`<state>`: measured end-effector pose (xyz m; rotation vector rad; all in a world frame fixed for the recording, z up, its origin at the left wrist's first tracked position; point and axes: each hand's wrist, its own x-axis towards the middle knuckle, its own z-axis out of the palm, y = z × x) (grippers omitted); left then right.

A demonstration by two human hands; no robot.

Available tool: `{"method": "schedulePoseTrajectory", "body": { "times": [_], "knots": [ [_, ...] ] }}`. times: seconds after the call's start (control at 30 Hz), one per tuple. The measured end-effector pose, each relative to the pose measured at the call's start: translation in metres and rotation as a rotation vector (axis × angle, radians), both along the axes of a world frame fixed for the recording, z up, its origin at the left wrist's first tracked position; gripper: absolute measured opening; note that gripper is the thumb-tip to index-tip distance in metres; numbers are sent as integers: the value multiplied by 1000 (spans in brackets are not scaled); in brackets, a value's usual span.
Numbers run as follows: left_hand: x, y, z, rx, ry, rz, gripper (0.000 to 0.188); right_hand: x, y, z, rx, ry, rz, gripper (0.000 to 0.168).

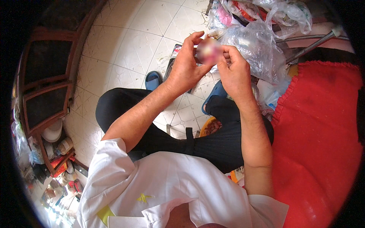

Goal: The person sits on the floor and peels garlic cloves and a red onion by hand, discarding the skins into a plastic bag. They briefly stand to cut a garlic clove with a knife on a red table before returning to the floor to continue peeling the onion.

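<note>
A small rounded thing (209,52), cream and pink, is up in front of me between my two hands. It is blurred, so I cannot tell what it is. Around its left side and underneath curve the fingers and thumb of my left hand (186,64). My right hand (236,67) pinches its right edge, with the thumb low and the fingers bent. Below, by my right leg, part of an orange-yellow basin (203,131) shows, holding several brown lumps (213,126); my black trousers hide the rest of it.
Clear plastic bags (251,48) are heaped beyond my right hand, near a metal bar (310,47). Red cloth (316,136) spreads along my right. Blue slippers (152,80) are on the tiled floor (125,54). A dark wooden cabinet (47,61) stands at the left.
</note>
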<state>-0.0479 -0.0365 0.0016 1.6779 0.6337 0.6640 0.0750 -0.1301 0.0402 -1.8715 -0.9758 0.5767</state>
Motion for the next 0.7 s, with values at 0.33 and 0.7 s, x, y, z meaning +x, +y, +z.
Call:
{"method": "schedulePoseTrajectory", "body": {
  "times": [0.33, 0.7],
  "knots": [
    [0, -1, 6, 127, 53, -12, 81, 4, -1, 5, -13, -134, -16, 12],
    [1, -6, 12, 186, 111, -31, 77, 9, -5, 9, -99, -263, 4, 6]
  ]
}}
